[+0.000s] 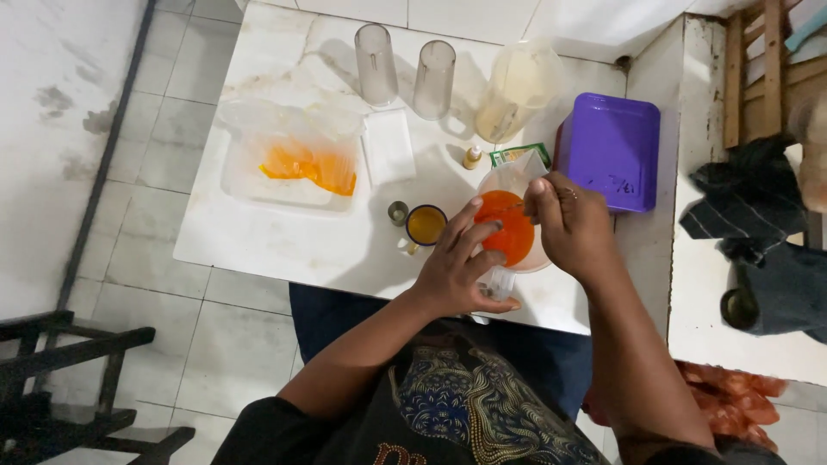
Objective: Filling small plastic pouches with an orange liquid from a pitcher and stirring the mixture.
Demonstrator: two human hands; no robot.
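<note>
A clear plastic jug w/ orange liquid (508,226), standing on the white marble counter (284,232) nr a purple plastic box (610,151), is being gripped by the left hand (457,269), while a thin utensil is being pinched by the right hand (568,226).

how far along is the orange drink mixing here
Done: orange liquid fills the jug, and a small cup holds some. In hand: left hand steadies the jug while right hand holds a thin stirrer in it. Left: both tall clear cups stand empty.

Left hand (457,271) steadies orange-filled jug (508,228); right hand (568,228) stirs inside.
</note>
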